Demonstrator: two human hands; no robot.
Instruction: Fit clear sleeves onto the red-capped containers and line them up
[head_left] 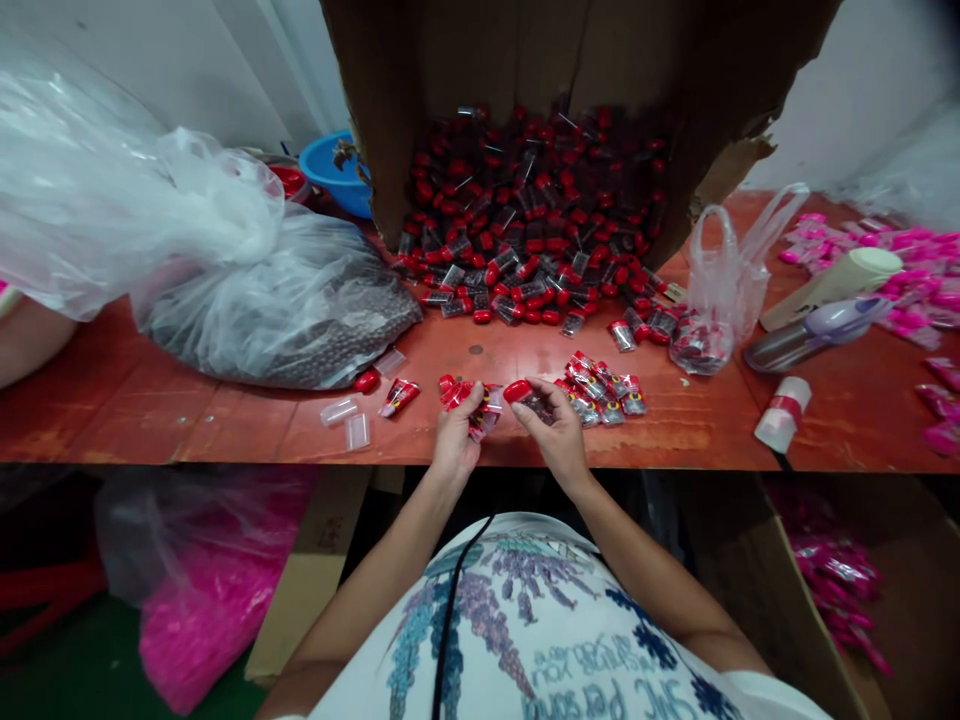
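Note:
My left hand (455, 432) is closed on several red printed plastic wrappers (486, 412), bunched above the front of the table. In my right hand (556, 432) is a small clear container with a red cap (517, 391) and dark contents, its cap pointing left toward the wrappers. Just beyond the right hand lies a cluster of similar containers in printed wrappers (611, 395). To the left of my hands are a loose red wrapper (400, 397), a red cap (367, 380) and clear empty tubes (358, 431).
A cardboard box (390, 120) lies open toward me, with many red-capped containers (525, 240) spilling out. A large plastic bag (277, 310) sits left, near a blue basin (337, 165). At right stand a small clear bag (705, 330), a bottle (795, 335) and a white roll (782, 415).

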